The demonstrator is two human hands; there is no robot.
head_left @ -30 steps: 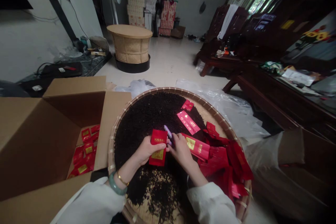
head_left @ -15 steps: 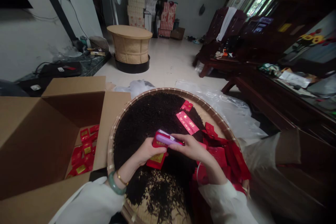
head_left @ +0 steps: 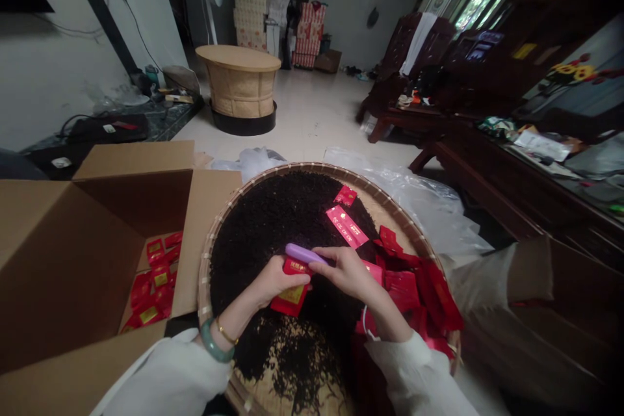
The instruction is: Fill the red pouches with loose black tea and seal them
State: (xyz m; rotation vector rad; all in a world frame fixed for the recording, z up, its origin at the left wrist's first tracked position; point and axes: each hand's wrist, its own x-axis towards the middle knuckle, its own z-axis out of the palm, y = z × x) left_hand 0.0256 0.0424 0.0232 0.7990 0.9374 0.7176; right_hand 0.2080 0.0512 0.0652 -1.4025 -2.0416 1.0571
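My left hand [head_left: 279, 281] is closed on a red packet [head_left: 291, 298] with gold print, its thumb across the front. My right hand [head_left: 341, 268] grips a slim purple handheld bag sealer [head_left: 306, 253], which lies across the packet's top edge. Whether its jaws press on the packet cannot be made out. Both hands are over a round bamboo tray [head_left: 207, 273] holding dark loose tea leaves [head_left: 263, 227]. A pink-red printed packet [head_left: 347, 226] and a smaller red packet [head_left: 346, 195] rest on the leaves. Flat red packets [head_left: 402, 289] are heaped by my right forearm.
At the left, an open cardboard box [head_left: 217, 221] holds several filled red packets [head_left: 158, 273]. Clear plastic sheeting [head_left: 414, 188] lies beyond the tray. Another box [head_left: 531, 273] stands at the right, near a dark wooden table [head_left: 468, 169]. A round woven stand [head_left: 238, 81] is farther back.
The purple sealer has turned so its smooth long side now shows along the packet's top; the silvery edge seen before is hidden. Both hands stay nearly in place.
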